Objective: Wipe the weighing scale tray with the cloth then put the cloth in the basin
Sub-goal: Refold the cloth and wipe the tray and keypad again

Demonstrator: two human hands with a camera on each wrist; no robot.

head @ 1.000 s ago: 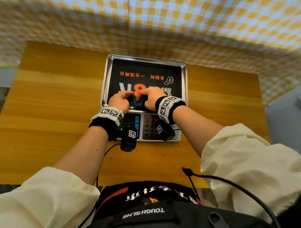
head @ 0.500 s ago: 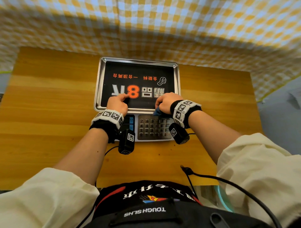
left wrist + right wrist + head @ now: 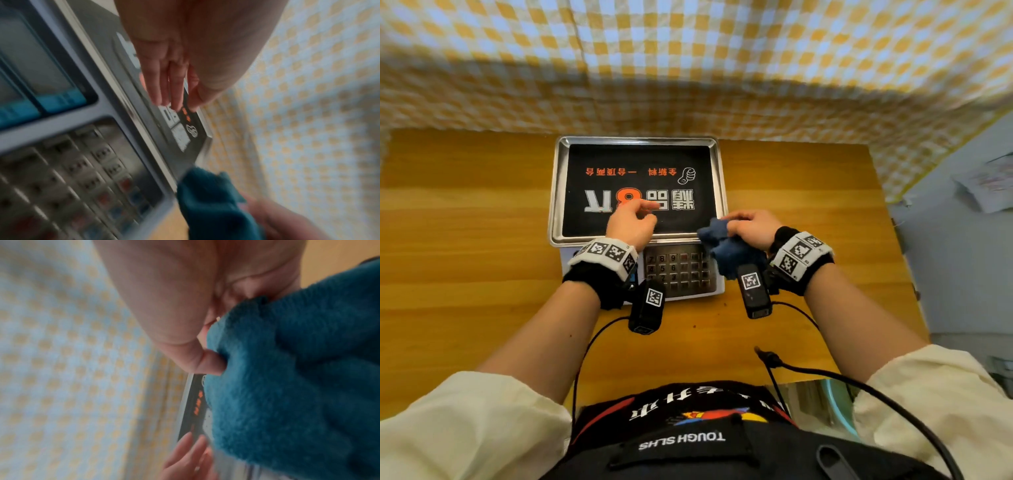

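— Blue cloth (image 3: pixel 726 251)?
— Bunched in right hand (image 3: pixel 751 228) grip, at tray (image 3: pixel 636 141) near-right rim (over keypad (image 3: pixel 678 270)).
— Left hand (image 3: pixel 631 222)?
— Fingers loose, holding nothing, over tray's near edge; desk (image 3: pixel 465 240) bare either side.

cloth (image 3: pixel 726 248): dark blue, bunched | tray (image 3: pixel 555 192): steel, black-printed sheet

Dark teal-blue fluffy cloth (image 3: pixel 726 248) bunched in my right hand (image 3: pixel 751 228); silver steel scale tray (image 3: pixel 554 192) carries a black sticker with orange and white print. Grey keypad (image 3: pixel 678 270) with some red and blue keys, teal-edged display panel (image 3: pixel 39 78), honey-brown wood-grain table (image 3: pixel 465 240). Yellow-and-white checked curtain (image 3: pixel 688 61) behind, my sleeves (image 3: pixel 465 428) cream, wristbands (image 3: pixel 606 253) white with black square codes.
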